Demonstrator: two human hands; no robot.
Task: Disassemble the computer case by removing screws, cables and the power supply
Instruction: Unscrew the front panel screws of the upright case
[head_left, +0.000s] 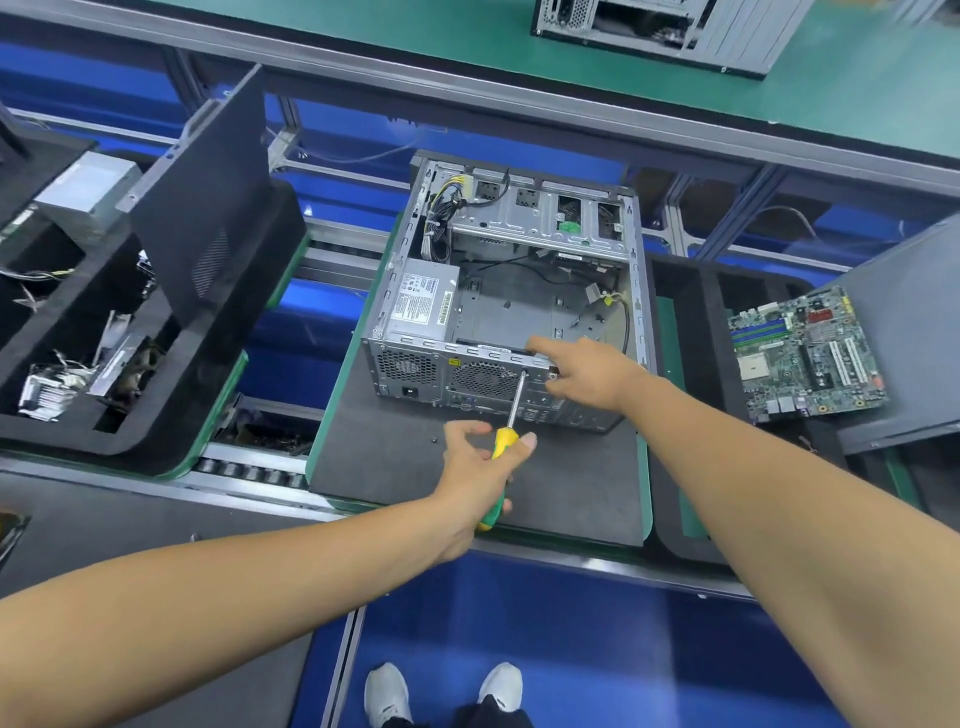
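Computer case (511, 291) lies open side up on a dark foam mat (395, 467), which I take as the landmark for everything below.

Far left of the case: a black foam tray (171, 415) with loose metal parts and wires in its pockets, and a black side panel (208, 208) propped upright at the tray's near edge.

Inside the case, left rear corner: power supply (421, 306), label facing up, seated against the back wall. Cable bundle (441, 218) runs above it, toward the drive cage.

My left hand (478, 467), in front of the case's back panel: fingers and thumb curled round the yellow-green handle of the screwdriver (506, 431). Shaft slants up; tip meets the top edge of the back panel, beside the fan grille (483, 376).

My right hand (582, 374), just right of the tip: rests on the case's rear rim, index finger stretched left along the edge, other fingers curled over it.

Right of the case: a motherboard (808, 356) lying flat on another black tray.
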